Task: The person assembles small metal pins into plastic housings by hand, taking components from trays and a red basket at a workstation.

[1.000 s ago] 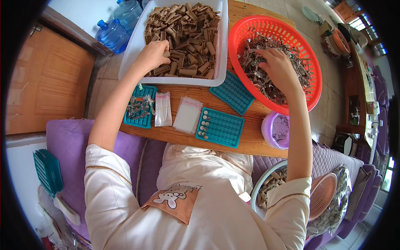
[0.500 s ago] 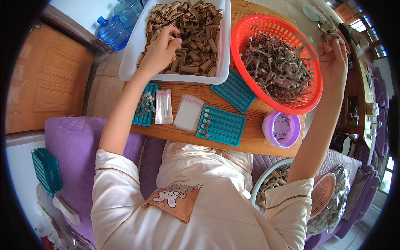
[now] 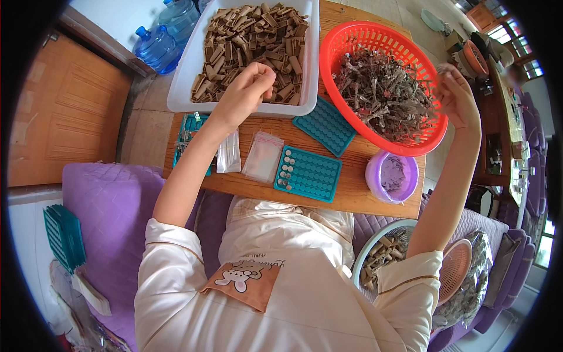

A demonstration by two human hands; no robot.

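My left hand (image 3: 249,94) is closed over the near part of a white tub (image 3: 176,100) filled with brown half-round pieces (image 3: 234,50); what its fingers hold, if anything, is hidden. At the right rim of a red basket (image 3: 352,117), my right hand (image 3: 460,100) has its fingers pinched together, with a small pale, blurred bit at their tips that I cannot make out. Crumpled clear and brownish plastic pieces (image 3: 381,88) fill the basket. Nearer me lies a teal tray (image 3: 319,176) with round hollows, several small silvery discs (image 3: 287,168) along its left side.
Another teal tray (image 3: 325,126) lies partly under the basket. Clear bags (image 3: 262,157), a silvery packet (image 3: 229,154) and a purple bowl (image 3: 410,182) of small scraps stand along the wooden table (image 3: 246,186). Blue water bottles (image 3: 157,50) stand beyond the tub, left.
My left hand has drawn back toward me and to the right, from over the brown pieces to the tub's near side. My right hand has come down and left, closer to the basket rim.
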